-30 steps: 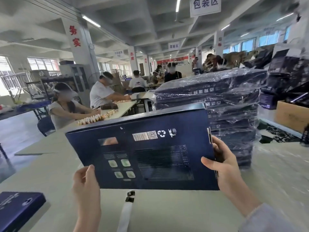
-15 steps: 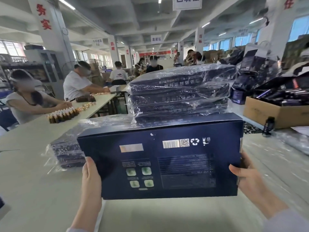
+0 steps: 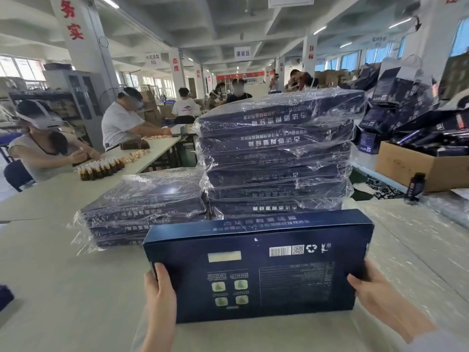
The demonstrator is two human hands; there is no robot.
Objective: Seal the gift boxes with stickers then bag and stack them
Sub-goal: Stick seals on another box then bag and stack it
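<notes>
Navy gift box [image 3: 266, 270], lower centre of frame, barcode face to camera, short ends grasped by left grip [image 3: 158, 295] and right grip [image 3: 378, 298]; tall stack of bagged boxes [image 3: 276, 158] behind, on counter [image 3: 63, 288].

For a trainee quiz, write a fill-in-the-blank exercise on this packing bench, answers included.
The left hand and the right hand grip the gift box, whose main colour is dark ____.
The taller stack of bagged boxes stands to the ____ of the shorter stack.
On the gift box, the barcode sits to the ____ of the QR code.
Missing words: blue; right; left.
</notes>
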